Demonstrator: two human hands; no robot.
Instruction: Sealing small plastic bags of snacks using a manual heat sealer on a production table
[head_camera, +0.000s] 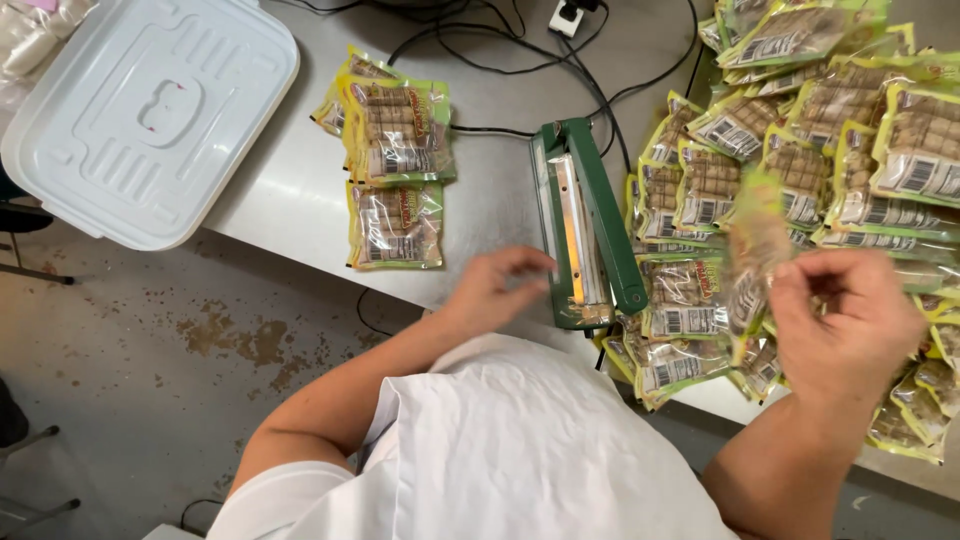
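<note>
Fingers (800, 272) of the right hand (850, 320) are pinching a blurry yellow-green plastic snack packet (752, 262), holding it up over the big heap of same packets (830, 130) on the right of the grey metal worktop (480, 190). Left hand (495, 290) is lying flat with loose, open fingers, touching the near end of the green heat sealer machine (585, 225). Small stack of packets (395, 160) is sitting further left, near a white plastic lid (140, 110).
</note>
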